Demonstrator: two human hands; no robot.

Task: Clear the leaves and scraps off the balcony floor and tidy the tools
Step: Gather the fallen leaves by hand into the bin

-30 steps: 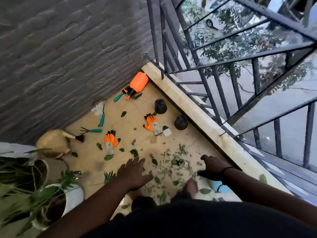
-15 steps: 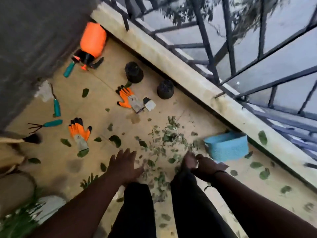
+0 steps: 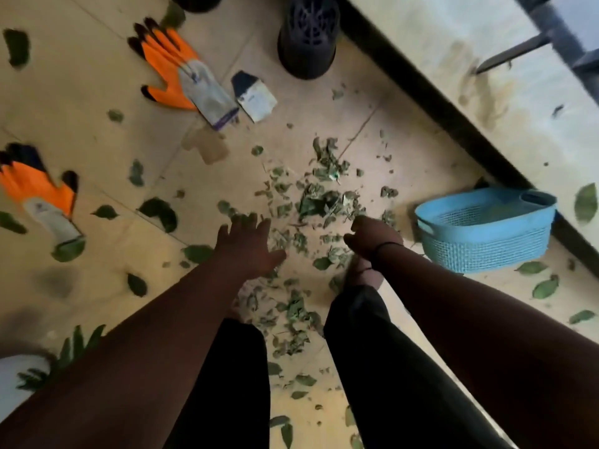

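A heap of green leaf scraps (image 3: 324, 196) lies on the beige tiled floor (image 3: 97, 134) in front of my feet. My left hand (image 3: 248, 246) reaches down over its near left edge with fingers spread and holds nothing. My right hand (image 3: 369, 236) hangs over the heap's right side with fingers curled under; whether it holds scraps is hidden. A blue plastic basket (image 3: 486, 231) lies tipped on its side just right of my right hand. Two orange work gloves lie on the floor, one (image 3: 181, 72) at upper left, one (image 3: 39, 196) at far left.
A black mesh pot (image 3: 308, 37) stands at the top by the concrete ledge (image 3: 470, 76). A small white packet (image 3: 256, 97) lies beside the upper glove. Single leaves are scattered over the tiles and the ledge. A white planter (image 3: 16, 380) with fronds sits at bottom left.
The view has dropped closer to the floor. Both hands have moved down toward the leaf heap, and the blue basket now sits right beside my right hand.
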